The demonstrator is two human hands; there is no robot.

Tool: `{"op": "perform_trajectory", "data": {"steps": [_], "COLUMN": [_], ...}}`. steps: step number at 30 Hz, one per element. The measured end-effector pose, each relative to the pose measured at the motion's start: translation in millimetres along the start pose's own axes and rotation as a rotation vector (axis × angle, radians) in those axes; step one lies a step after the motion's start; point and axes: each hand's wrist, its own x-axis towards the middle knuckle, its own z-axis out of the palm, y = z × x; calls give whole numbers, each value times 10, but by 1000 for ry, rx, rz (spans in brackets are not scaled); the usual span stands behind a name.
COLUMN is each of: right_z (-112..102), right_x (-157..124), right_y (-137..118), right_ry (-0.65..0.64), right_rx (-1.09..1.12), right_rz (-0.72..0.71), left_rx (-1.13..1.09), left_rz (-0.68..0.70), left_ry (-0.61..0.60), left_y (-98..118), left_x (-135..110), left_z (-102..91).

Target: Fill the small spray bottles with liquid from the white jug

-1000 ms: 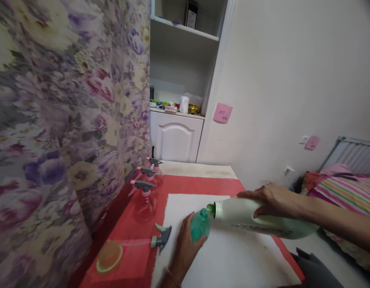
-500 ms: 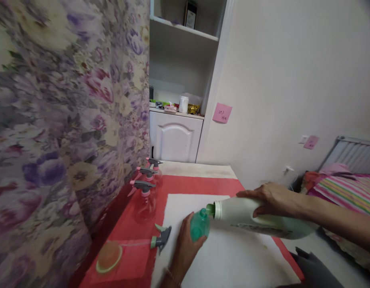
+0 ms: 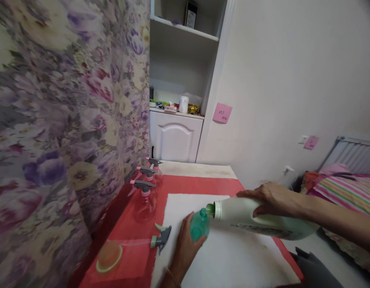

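My left hand (image 3: 185,244) is wrapped around a small teal spray bottle (image 3: 199,225) standing on a white cloth (image 3: 221,256), its neck open. My right hand (image 3: 270,198) grips a large pale green jug (image 3: 263,220) tipped on its side, the green spout touching the teal bottle's mouth. A loose grey and green spray trigger head (image 3: 161,238) with its thin tube lies just left of my left hand.
Three pink spray bottles (image 3: 145,196) with grey triggers stand in a row by the floral curtain (image 3: 53,120). A green-rimmed lid (image 3: 109,256) lies on the red table cover (image 3: 137,228). A white cabinet (image 3: 174,136) stands behind; striped bedding (image 3: 347,188) lies at right.
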Motion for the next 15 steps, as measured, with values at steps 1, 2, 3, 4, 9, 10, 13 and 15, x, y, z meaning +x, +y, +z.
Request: {"op": "perform_trajectory", "data": {"steps": [1,2,3,4,9,10,13,15], "right_z": [-4,-8,-11,-13,-7,-6,-10,-16], "right_x": [1,2,2,3,5,5,6,6], "right_y": [-3,-6,-9,-11,-9,-8,-12,-17], "right_ry": [-5,-10,-14,-16,-24,-26,-30,-30], "right_rx": [0,0,1,1,11,14,11,-1], "right_rz": [6,11,15,17,24,22,24,31], "left_rx": [-2,-3,-5,-6,-5,-3,6,10], "left_rz": [-1,-2,-2,-1,5,7,11,8], "left_ry": [0,0,0,-1,2,0,-8,-12], "left_y": [4,8,12,16,17,15,10,11], "left_x": [0,-1,-2,-3,-11,-13,-16,-16], "left_z": [-1,-2,-2,-3,-1,-1,-2,-4]}}
